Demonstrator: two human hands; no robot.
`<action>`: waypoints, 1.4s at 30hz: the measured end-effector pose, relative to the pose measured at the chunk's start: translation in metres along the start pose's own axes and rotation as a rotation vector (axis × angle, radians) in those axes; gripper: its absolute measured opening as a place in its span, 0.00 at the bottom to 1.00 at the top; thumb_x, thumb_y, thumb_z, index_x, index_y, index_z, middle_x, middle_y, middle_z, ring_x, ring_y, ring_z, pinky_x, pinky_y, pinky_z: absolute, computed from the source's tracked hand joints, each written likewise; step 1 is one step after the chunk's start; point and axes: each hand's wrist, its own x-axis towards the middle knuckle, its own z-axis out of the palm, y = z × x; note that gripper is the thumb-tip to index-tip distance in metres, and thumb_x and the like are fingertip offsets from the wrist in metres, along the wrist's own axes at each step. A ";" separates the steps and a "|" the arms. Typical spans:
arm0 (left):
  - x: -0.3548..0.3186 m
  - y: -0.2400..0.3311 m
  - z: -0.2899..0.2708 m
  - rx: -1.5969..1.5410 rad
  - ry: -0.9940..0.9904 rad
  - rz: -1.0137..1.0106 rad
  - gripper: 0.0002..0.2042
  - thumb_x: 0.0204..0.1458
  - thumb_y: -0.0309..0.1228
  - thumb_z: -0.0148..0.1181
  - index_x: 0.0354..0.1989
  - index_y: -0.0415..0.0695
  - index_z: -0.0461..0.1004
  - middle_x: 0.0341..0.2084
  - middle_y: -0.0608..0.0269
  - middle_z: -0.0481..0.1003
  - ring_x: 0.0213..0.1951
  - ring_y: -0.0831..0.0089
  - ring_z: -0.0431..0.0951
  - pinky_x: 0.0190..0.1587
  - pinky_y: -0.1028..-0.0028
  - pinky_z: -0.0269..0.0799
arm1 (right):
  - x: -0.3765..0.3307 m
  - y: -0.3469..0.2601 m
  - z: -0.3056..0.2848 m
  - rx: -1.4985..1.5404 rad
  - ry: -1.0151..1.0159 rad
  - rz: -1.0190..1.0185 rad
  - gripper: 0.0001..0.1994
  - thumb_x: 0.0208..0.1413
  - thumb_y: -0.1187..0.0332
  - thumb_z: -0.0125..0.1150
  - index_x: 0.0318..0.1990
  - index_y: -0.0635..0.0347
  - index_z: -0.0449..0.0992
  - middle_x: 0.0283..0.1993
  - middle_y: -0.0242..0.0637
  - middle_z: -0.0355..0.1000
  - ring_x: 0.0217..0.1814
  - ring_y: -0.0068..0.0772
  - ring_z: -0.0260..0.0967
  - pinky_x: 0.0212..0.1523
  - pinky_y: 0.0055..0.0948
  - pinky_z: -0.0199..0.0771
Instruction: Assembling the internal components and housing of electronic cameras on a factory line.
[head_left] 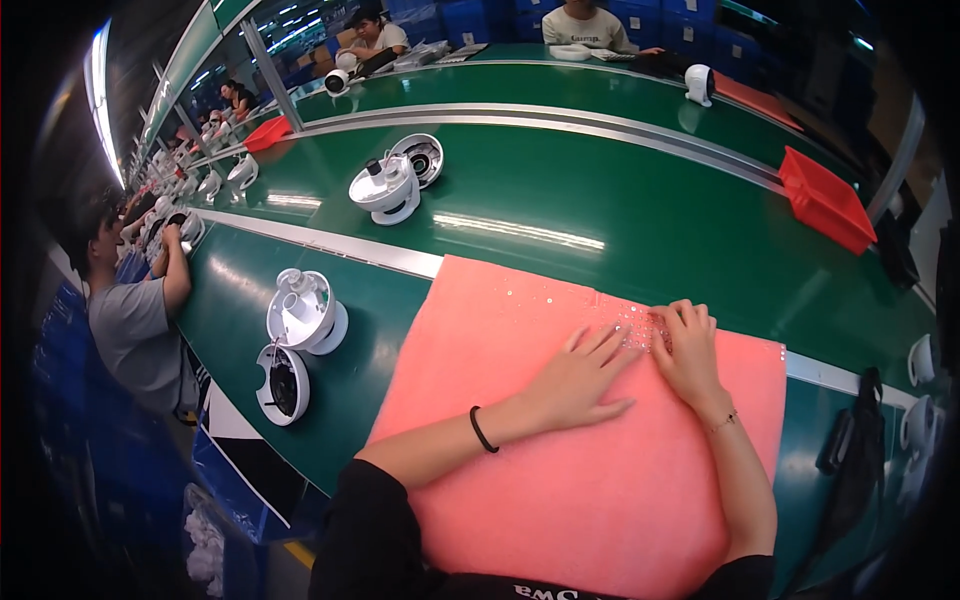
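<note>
Both hands rest on a pink foam mat (560,480) spread over the green table (620,220), where a scatter of tiny shiny screws (628,325) lies near the mat's far edge. The left hand (580,375) lies flat with fingers spread, its grip open and holding nothing, the fingertips just beside the near side of the scatter. The right hand (688,350) is curled over the right end of the scatter, fingertips tucked down on the small parts; whether it has pinched any of them I cannot tell, since the fingers hide the contact. To do this well, the flat hand should probably keep the mat pressed down and act as a wall so that the parts do not roll off, while the curled one picks or sweeps with fingertips only, lightly, because the foam gives and a hard push could bury or flick a piece. A few stray pieces sit apart towards the mat's far left (500,293) and right corner (780,350), and are easy to miss. Two white dome-shaped housings (305,312) stand well apart on the left, one more pair (392,185) further along the belt.
</note>
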 end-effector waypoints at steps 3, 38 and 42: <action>0.000 -0.001 0.001 0.000 0.002 -0.004 0.33 0.50 0.51 0.51 0.60 0.44 0.56 0.60 0.46 0.54 0.63 0.56 0.51 0.62 0.52 0.46 | 0.001 -0.001 0.000 0.000 0.002 -0.003 0.11 0.46 0.73 0.57 0.40 0.57 0.72 0.37 0.35 0.63 0.41 0.36 0.58 0.43 0.35 0.57; -0.004 -0.269 -0.079 -1.572 1.345 -0.580 0.26 0.44 0.26 0.58 0.51 0.33 0.55 0.49 0.44 0.60 0.50 0.51 0.67 0.53 0.58 0.69 | 0.008 0.001 0.001 0.001 -0.049 0.030 0.14 0.45 0.73 0.57 0.43 0.58 0.71 0.40 0.36 0.63 0.43 0.37 0.59 0.43 0.34 0.58; 0.000 -0.223 -0.111 -1.563 1.166 -0.588 0.28 0.44 0.31 0.62 0.50 0.29 0.57 0.50 0.37 0.60 0.49 0.46 0.69 0.48 0.60 0.74 | 0.012 -0.008 -0.009 0.087 0.048 0.032 0.19 0.44 0.74 0.58 0.47 0.57 0.69 0.44 0.38 0.62 0.44 0.39 0.59 0.46 0.36 0.60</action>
